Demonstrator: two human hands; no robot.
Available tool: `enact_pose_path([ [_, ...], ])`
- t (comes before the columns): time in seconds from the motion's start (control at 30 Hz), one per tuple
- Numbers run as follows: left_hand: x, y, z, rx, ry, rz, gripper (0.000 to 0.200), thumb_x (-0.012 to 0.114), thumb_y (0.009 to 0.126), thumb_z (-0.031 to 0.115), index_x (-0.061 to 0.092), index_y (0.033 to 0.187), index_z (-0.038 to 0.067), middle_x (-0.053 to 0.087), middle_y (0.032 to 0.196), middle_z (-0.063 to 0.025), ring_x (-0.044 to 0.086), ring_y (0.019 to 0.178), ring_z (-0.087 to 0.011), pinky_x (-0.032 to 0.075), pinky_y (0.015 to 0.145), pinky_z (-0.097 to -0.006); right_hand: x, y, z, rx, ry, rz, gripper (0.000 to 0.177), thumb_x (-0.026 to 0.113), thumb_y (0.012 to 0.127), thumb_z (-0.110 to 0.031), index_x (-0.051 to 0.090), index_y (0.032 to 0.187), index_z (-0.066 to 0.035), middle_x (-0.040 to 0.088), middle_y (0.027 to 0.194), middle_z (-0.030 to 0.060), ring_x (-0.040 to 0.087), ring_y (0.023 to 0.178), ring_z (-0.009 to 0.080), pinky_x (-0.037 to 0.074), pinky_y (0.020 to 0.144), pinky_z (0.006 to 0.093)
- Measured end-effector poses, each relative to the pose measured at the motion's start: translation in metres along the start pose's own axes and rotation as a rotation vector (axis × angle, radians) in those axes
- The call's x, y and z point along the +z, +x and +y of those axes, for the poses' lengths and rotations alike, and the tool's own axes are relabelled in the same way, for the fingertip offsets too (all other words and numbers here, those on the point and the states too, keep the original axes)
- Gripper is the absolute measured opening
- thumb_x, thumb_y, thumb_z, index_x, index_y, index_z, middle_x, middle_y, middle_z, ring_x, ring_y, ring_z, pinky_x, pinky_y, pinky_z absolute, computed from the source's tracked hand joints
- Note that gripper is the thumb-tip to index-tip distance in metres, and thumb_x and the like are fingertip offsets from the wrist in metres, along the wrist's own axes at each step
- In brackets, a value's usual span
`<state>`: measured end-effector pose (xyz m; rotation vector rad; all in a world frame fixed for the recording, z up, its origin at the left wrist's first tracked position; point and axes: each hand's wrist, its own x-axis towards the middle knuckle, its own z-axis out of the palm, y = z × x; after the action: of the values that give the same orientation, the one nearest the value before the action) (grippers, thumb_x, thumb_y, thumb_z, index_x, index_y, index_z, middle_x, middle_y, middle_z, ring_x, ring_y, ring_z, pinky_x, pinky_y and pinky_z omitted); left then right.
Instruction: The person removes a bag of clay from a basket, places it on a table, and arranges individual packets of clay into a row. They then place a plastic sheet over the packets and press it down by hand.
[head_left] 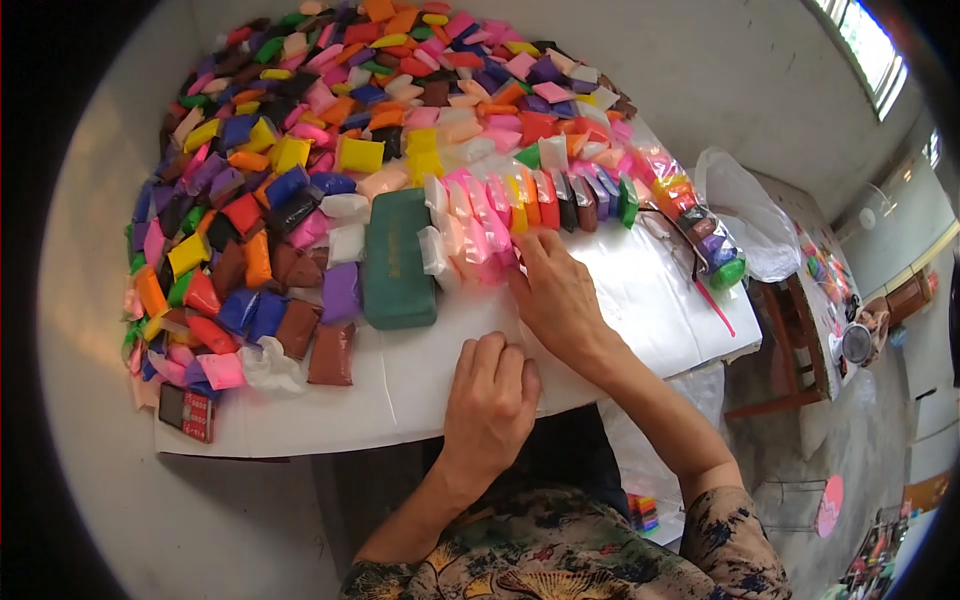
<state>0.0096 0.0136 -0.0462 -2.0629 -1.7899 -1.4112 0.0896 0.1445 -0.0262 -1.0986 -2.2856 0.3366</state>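
My right hand (pixel 562 300) reaches to the near end of a row of small coloured packets, its thumb and fingertips on a pink packet (pixel 490 262). The row runs from white and peach through pink, yellow (pixel 516 200), orange and red to black (pixel 566 203), brown, blue and green (pixel 627 200). A dark green case (pixel 400 260) stands against the row's left end. My left hand (pixel 490 405) rests curled at the table's front edge, below the row. Its fingers are folded in, and whatever may be inside them is hidden.
A large heap of mixed coloured packets (pixel 300 160) covers the back and left of the white table (pixel 600 400). A red keypad phone (pixel 187 413) lies front left. Glasses (pixel 690 250) and a clear bag of stacked packets (pixel 705 225) lie right. Beyond is another table (pixel 830 330).
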Motion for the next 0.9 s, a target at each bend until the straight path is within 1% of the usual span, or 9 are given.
enact_pose_path([
  [0.2,-0.017,0.001,0.002,-0.052,-0.239,-0.097,0.018,0.064,0.082,0.0,0.058,0.098,-0.004,0.056,0.098,-0.0175,0.056,0.089,-0.0362,0.048,0.079,-0.0444,0.002,-0.004,0.012,-0.073,0.075,0.06,0.037,0.065,0.087,-0.012,0.056,0.122,-0.003,0.058,0.114,0.0197,0.063,0.093,0.0379,0.051,0.08,0.047],
  [0.37,-0.093,0.04,0.004,0.04,-0.125,-0.115,0.019,0.063,0.082,0.0,0.063,0.101,-0.002,0.063,0.095,-0.0171,0.062,0.091,-0.0363,0.05,0.083,-0.0421,-0.024,-0.023,0.009,-0.036,0.037,-0.002,0.037,0.069,0.086,-0.014,0.055,0.118,-0.003,0.058,0.108,0.0198,0.065,0.085,0.0396,0.052,0.074,0.0464],
  [0.4,-0.108,0.061,-0.011,0.002,-0.02,-0.146,0.018,0.062,0.089,0.002,0.065,0.106,0.001,0.067,0.097,-0.0118,0.061,0.079,-0.018,0.049,0.068,-0.0299,-0.025,-0.027,0.012,-0.027,0.054,0.004,0.035,0.069,0.086,-0.014,0.056,0.116,-0.002,0.059,0.106,0.0189,0.065,0.084,0.0384,0.052,0.073,0.046],
  [0.43,-0.116,0.086,-0.028,0.053,0.123,-0.07,0.017,0.058,0.093,0.006,0.065,0.108,0.0,0.068,0.095,-0.011,0.062,0.078,-0.0162,0.049,0.068,-0.0295,-0.027,-0.031,0.016,-0.018,0.069,0.01,0.034,0.07,0.085,-0.014,0.057,0.115,-0.002,0.06,0.104,0.0179,0.065,0.082,0.0373,0.052,0.073,0.0455],
  [0.5,-0.118,0.142,-0.078,0.11,0.357,0.028,0.022,0.054,0.094,0.007,0.065,0.112,-0.001,0.068,0.105,-0.0153,0.065,0.096,-0.0303,0.05,0.083,-0.0395,-0.024,-0.035,0.023,-0.042,0.126,0.084,0.026,0.069,0.086,-0.012,0.061,0.108,-0.001,0.062,0.096,0.0148,0.066,0.076,0.0338,0.053,0.069,0.0439],
  [0.53,-0.117,0.172,-0.111,0.117,0.433,-0.06,0.025,0.056,0.092,0.009,0.064,0.114,-0.001,0.067,0.108,-0.0192,0.062,0.103,-0.0363,0.048,0.09,-0.0436,-0.021,-0.036,0.027,-0.041,0.144,0.093,0.026,0.069,0.086,-0.012,0.061,0.108,-0.001,0.062,0.095,0.0145,0.066,0.075,0.0337,0.053,0.069,0.0437],
  [0.7,-0.075,0.239,-0.24,-0.037,0.777,-0.432,0.044,0.069,0.077,0.015,0.065,0.12,0.006,0.066,0.11,-0.0212,0.061,0.109,-0.0363,0.047,0.09,-0.0485,-0.018,-0.036,0.036,-0.07,0.171,0.127,0.021,0.068,0.086,-0.01,0.061,0.105,-0.003,0.061,0.093,0.0136,0.065,0.074,0.0327,0.053,0.066,0.0428],
  [0.8,-0.059,0.234,-0.244,-0.045,0.943,-0.502,0.039,0.072,0.073,0.017,0.068,0.11,0.005,0.07,0.104,-0.015,0.063,0.109,-0.0345,0.043,0.1,-0.0528,-0.019,-0.036,0.039,-0.111,0.142,0.146,0.02,0.068,0.086,-0.009,0.062,0.104,-0.004,0.061,0.092,0.0129,0.065,0.075,0.0319,0.053,0.066,0.0425],
  [0.9,-0.068,0.24,-0.235,-0.124,0.851,-0.576,0.034,0.072,0.072,0.018,0.071,0.104,0.008,0.067,0.106,-0.0174,0.06,0.112,-0.0357,0.044,0.099,-0.0478,-0.02,-0.035,0.037,-0.125,0.109,0.162,0.02,0.068,0.086,-0.01,0.062,0.104,-0.004,0.061,0.092,0.0123,0.065,0.075,0.0314,0.053,0.066,0.0422],
])
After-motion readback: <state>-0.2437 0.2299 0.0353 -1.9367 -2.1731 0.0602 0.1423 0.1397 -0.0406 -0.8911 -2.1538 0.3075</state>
